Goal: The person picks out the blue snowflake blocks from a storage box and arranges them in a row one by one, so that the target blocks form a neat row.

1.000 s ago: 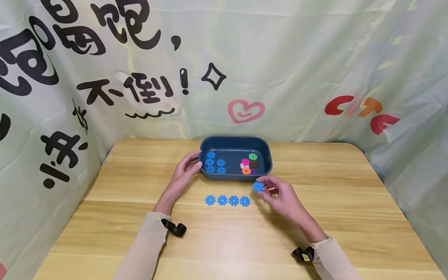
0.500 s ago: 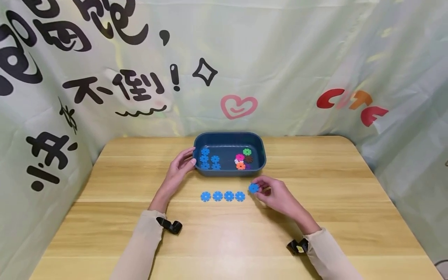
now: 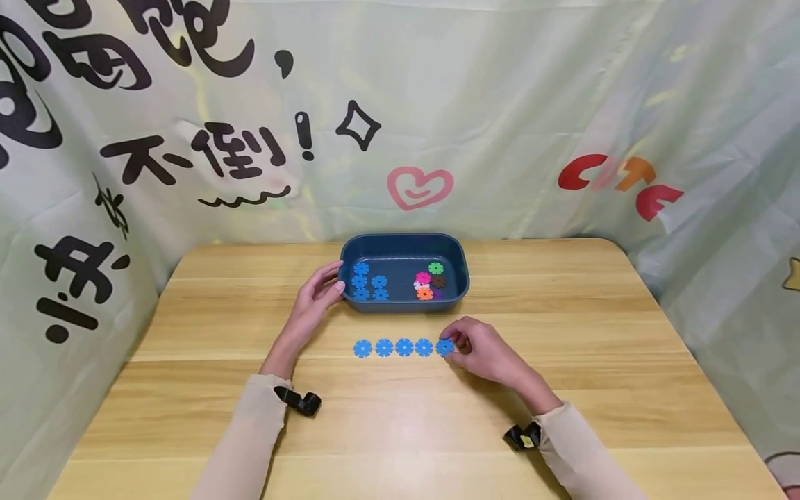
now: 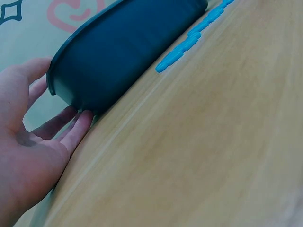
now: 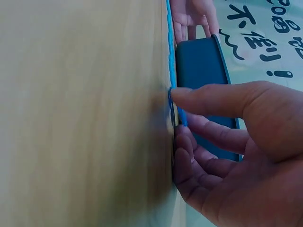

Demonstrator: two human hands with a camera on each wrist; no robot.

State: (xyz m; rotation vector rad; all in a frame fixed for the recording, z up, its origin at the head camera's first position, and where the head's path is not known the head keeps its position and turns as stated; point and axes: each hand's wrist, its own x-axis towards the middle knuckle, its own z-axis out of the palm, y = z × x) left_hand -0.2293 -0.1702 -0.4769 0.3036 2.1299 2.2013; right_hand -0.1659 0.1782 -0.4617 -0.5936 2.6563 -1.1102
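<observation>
At the right end of a row on the table, my right hand pinches a blue notched snowflake disc between thumb and fingers. The disc shows edge-on in the right wrist view, close to the tabletop. Several matching blue snowflake discs lie flat to its left, evenly spaced. Behind them stands a dark blue rectangular bin. My left hand touches the bin's left end with extended fingers; in the left wrist view its fingertips meet the end wall low down.
Inside the bin, more blue discs lie on the left. A small cluster of other colours, including an orange disc and a green disc, lies on the right. A printed curtain hangs behind the wooden table.
My right hand has lowered the blue disc from near the bin's front right corner down to the row's right end. My left hand stays at the bin; the head view has shifted slightly.
</observation>
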